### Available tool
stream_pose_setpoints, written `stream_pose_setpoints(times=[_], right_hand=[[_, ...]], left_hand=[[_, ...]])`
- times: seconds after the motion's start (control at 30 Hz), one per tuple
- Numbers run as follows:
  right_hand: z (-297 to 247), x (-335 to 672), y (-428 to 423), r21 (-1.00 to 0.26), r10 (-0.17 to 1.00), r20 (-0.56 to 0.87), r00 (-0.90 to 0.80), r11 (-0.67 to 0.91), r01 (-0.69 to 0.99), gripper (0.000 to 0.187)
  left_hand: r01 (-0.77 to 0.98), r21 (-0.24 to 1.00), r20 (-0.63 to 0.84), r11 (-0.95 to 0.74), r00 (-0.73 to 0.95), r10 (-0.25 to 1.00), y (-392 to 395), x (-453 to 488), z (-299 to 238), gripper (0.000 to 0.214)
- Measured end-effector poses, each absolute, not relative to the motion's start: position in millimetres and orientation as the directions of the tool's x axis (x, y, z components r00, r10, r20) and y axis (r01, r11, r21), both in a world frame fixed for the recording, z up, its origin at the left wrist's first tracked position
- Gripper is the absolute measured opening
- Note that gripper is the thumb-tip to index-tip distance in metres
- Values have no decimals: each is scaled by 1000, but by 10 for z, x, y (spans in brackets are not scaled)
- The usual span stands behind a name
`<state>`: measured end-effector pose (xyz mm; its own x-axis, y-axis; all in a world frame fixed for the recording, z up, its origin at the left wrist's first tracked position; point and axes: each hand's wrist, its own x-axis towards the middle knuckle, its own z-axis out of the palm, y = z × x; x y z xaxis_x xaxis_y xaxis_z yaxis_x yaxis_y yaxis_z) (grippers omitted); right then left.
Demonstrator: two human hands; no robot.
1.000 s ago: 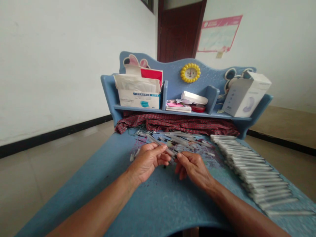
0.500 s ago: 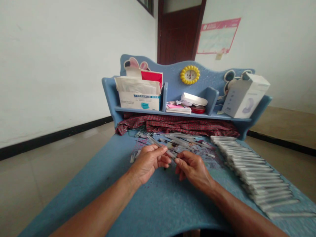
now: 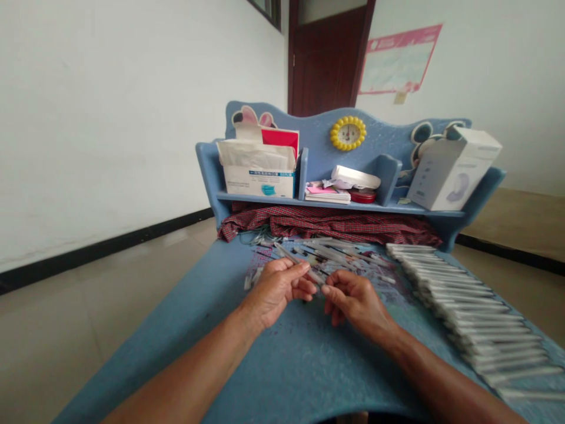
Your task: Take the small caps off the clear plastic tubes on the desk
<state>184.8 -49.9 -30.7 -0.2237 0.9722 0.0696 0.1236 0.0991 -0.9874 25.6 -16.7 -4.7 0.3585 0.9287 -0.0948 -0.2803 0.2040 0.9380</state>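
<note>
Between my hands, above the blue desk (image 3: 282, 365), a translucent pen (image 3: 316, 277) is held at a slant. My left hand (image 3: 282, 288) pinches its middle between thumb and fingers. At the lower end, my right hand (image 3: 357, 300) has thumb and fingertips closed on it; the fingers partly hide this end. Just behind the hands lie loose clear pen barrels (image 3: 331, 254) and dark thin pieces. Small whitish pieces (image 3: 248, 280) lie left of my left hand. A long stack of pens (image 3: 477, 318) runs along the desk's right side.
A blue shelf (image 3: 273, 198) rises at the desk's back, holding a mask box (image 3: 258, 179), papers, a red round case (image 3: 363, 196) and a white box (image 3: 445, 171). Bunched checked cloth (image 3: 326, 224) lies beneath it. A yellow-rimmed clock (image 3: 348, 133) sits on the backboard.
The camera has turned slightly left, so the desk and hands appear further right. Both hands keep their hold on the pen, with little visible change between them.
</note>
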Motion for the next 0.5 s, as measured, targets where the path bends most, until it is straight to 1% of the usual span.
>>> stream_pose_setpoints(times=[0.13,0.27,0.4,0.5], right_hand=[[-319,1845,-508,-994,965,15,-264,44,102,40],[-308,1842,-518,-991,974,64,-216,88,103,36],[-295,1840,-528,-997,965,-20,-262,0,77,41],[-290,1840,-541,-998,971,-17,-239,0,69,39]], left_hand=[[-273,941,-88,201,376,922,-168,247,-63,12],[-271,944,-72,191,393,917,-166,235,-86,14],[-288,940,-52,182,406,912,-186,240,-91,15],[-290,939,-56,185,402,914,-206,247,-85,15]])
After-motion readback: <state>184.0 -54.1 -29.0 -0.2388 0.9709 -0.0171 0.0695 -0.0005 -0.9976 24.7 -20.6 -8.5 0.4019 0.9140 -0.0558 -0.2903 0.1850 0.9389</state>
